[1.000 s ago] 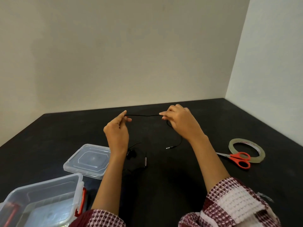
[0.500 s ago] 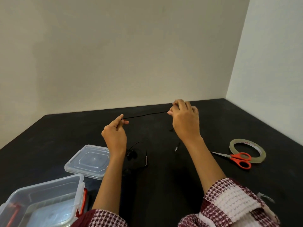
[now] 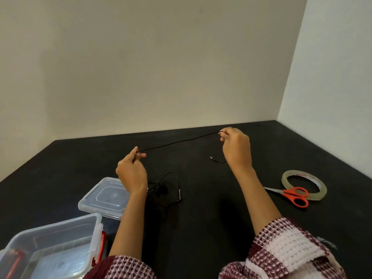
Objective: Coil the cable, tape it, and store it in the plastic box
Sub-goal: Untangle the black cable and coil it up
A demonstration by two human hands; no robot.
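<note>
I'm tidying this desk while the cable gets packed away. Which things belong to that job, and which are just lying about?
Needed: cable, tape roll, scissors, plastic box, its lid.
Lying about: nothing visible.

On the black table [image 3: 201, 228], the open clear plastic box with orange latches [image 3: 54, 244] sits at the near left, its clear plastic lid [image 3: 104, 196] just behind it. A thin black cable [image 3: 179, 141] stretches between both raised hands. At the right, orange-handled scissors [image 3: 291, 195] lie across a clear tape roll [image 3: 304, 185].
</note>
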